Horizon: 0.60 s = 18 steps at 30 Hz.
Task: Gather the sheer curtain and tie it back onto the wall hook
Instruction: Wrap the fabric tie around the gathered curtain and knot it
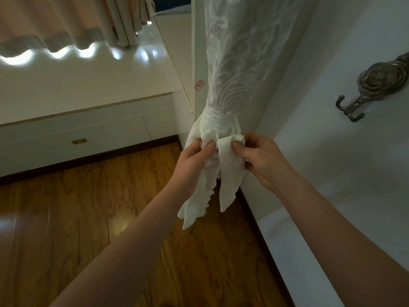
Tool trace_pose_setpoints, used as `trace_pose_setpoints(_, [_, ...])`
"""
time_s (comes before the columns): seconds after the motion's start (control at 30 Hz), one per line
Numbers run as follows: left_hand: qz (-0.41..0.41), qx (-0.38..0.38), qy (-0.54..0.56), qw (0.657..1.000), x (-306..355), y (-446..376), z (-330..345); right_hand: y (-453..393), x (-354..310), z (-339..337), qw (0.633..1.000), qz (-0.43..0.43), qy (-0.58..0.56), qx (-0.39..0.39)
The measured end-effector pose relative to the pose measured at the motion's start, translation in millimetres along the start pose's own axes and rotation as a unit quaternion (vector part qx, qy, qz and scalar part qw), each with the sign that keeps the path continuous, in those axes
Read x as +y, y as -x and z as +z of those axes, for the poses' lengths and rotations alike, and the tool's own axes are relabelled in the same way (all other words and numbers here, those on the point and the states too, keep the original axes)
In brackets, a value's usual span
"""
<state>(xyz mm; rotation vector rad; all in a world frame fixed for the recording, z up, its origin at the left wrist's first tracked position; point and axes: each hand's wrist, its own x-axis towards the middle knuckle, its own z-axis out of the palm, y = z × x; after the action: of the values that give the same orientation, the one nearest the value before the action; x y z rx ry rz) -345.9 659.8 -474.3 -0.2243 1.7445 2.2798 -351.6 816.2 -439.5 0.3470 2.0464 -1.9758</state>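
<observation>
The white sheer curtain [234,63] with a swirl pattern hangs gathered into a column beside the wall corner. A white tie-back band [218,120] is wrapped around it low down. Two loose ends of the band hang below the wrap. My left hand [194,158] pinches the left end [199,196] just under the wrap. My right hand [259,158] pinches the right end [230,171] at the same height. An ornate bronze wall hook [352,111] with a rose-shaped mount sits on the white wall to the right, apart from both hands and the band.
A white raised platform [88,85] with a drawer and a brass pull [79,141] stands at the left. Peach drapes [55,23] hang over it at the top left. Wooden floor [88,218] lies below, and a dark baseboard runs along the right wall.
</observation>
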Motion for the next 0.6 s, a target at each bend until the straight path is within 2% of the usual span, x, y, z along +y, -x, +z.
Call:
trace_pose_setpoints(0.17, [0.03,0.015,-0.066,0.997,-5.4,0.7,-1.8,-4.9,1.0,5.9,0.994,-0.039,0.102,0.029])
trace_pose_setpoints(0.37, [0.023,0.034,-0.099,0.994,-6.2,0.5,4.2,-14.8,5.0,14.5,0.957,-0.09,0.246,0.121])
trace_pose_setpoints(0.47, [0.008,0.034,-0.083,0.996,-2.8,-0.8,8.0,-18.2,4.7,15.6,0.957,-0.078,0.246,0.135])
trace_pose_setpoints(0.6, [0.002,-0.006,-0.108,0.994,-2.3,0.0,10.5,-20.0,1.3,13.9,0.959,-0.048,0.244,0.133])
